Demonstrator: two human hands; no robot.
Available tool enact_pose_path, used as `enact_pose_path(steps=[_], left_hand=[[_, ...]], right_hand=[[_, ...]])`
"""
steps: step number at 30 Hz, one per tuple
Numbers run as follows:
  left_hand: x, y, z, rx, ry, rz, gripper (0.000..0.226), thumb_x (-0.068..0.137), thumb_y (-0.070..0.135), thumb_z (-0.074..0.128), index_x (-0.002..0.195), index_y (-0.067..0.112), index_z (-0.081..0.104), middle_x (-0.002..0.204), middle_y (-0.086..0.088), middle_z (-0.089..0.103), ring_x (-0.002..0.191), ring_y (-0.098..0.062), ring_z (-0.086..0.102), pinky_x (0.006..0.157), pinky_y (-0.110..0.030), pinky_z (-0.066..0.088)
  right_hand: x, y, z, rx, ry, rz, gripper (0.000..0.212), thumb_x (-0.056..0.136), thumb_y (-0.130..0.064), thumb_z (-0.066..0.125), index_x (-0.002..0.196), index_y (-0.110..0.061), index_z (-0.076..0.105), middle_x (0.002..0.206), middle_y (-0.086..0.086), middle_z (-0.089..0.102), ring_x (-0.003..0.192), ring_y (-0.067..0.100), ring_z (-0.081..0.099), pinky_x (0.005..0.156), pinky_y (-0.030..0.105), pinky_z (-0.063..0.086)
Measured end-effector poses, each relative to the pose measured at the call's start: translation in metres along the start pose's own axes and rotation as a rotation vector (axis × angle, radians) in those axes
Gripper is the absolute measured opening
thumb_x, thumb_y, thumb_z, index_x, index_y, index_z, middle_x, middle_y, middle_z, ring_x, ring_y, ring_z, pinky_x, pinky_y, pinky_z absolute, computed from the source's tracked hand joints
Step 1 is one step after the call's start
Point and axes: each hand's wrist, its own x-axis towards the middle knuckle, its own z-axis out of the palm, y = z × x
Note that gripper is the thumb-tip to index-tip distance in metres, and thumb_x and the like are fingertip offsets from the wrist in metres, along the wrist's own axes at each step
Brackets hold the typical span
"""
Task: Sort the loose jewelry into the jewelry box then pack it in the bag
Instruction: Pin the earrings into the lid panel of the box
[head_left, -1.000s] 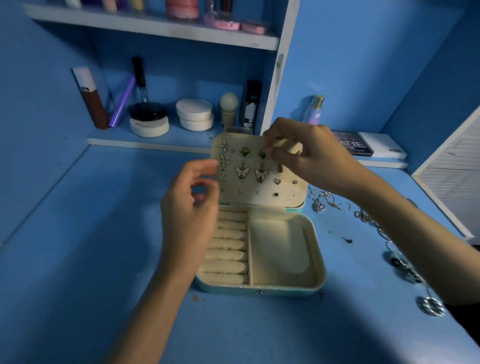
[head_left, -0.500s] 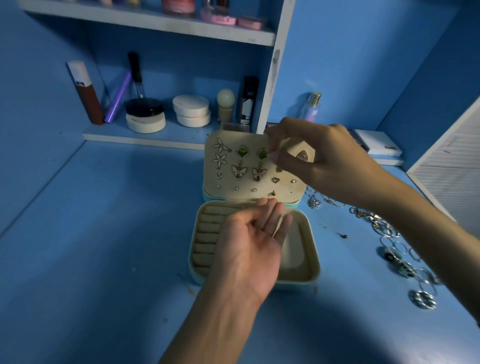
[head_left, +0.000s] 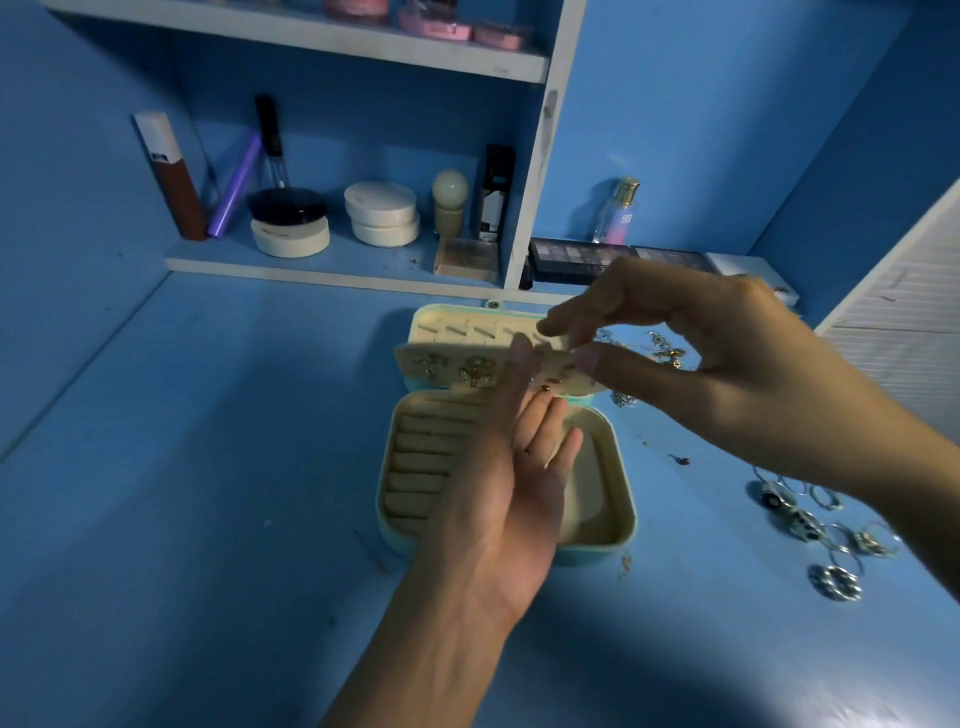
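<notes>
At mid worktop sits the open jewelry box (head_left: 621, 499). Its earring panel (head_left: 447, 364), long axis left to right, leans forward; the right hand (head_left: 727, 353) pinches its right corner. The left hand (head_left: 514, 499), palm up, fingers straight and empty, is just beneath. Loose rings (head_left: 810, 525) lie nearer the right hand

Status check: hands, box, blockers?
Right hand pinches earring panel, tilted forward off lid. Left hand open, palm up over jewelry box. Rings loose on table, right of box.
</notes>
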Motion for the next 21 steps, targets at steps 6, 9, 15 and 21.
enact_pose_path(steps=[6, 9, 15, 21], left_hand=[[-0.005, -0.008, -0.005, 0.012, 0.049, 0.029, 0.06, 0.064, 0.032, 0.074, 0.121, 0.017, 0.064, 0.119, 0.001, 0.066, 0.121, -0.014, 0.056, 0.106, -0.034, 0.039], [-0.01, -0.009, -0.008, 0.007, -0.025, 0.034, 0.05, 0.074, 0.02, 0.071, 0.123, 0.015, 0.06, 0.12, -0.004, 0.067, 0.118, -0.017, 0.059, 0.106, -0.037, 0.039], [-0.009, -0.01, -0.013, -0.036, -0.082, 0.037, 0.045, 0.068, 0.005, 0.061, 0.113, 0.014, 0.062, 0.124, -0.01, 0.064, 0.116, -0.02, 0.06, 0.106, -0.04, 0.038], [-0.008, -0.013, -0.016, -0.019, -0.124, 0.079, 0.059, 0.07, 0.006, 0.06, 0.129, 0.016, 0.055, 0.125, -0.006, 0.064, 0.117, -0.019, 0.06, 0.106, -0.038, 0.037]], right_hand=[[0.012, 0.022, -0.013, 0.222, 0.037, 0.158, 0.001, 0.086, -0.011, 0.062, 0.085, -0.011, 0.062, 0.093, 0.001, 0.07, 0.093, 0.013, 0.065, 0.085, 0.02, 0.048], [0.024, 0.047, -0.008, 0.111, -0.098, 0.254, 0.015, 0.085, -0.001, 0.061, 0.08, -0.015, 0.064, 0.084, -0.002, 0.07, 0.085, 0.019, 0.065, 0.076, 0.02, 0.048], [0.033, 0.07, 0.009, 0.121, -0.356, 0.396, 0.017, 0.083, 0.006, 0.057, 0.079, -0.008, 0.066, 0.075, 0.013, 0.068, 0.067, 0.016, 0.058, 0.068, 0.028, 0.049], [0.043, 0.07, 0.013, 0.105, -0.408, 0.365, 0.016, 0.081, 0.004, 0.06, 0.079, -0.01, 0.068, 0.067, 0.007, 0.066, 0.061, 0.014, 0.059, 0.061, 0.02, 0.049]])
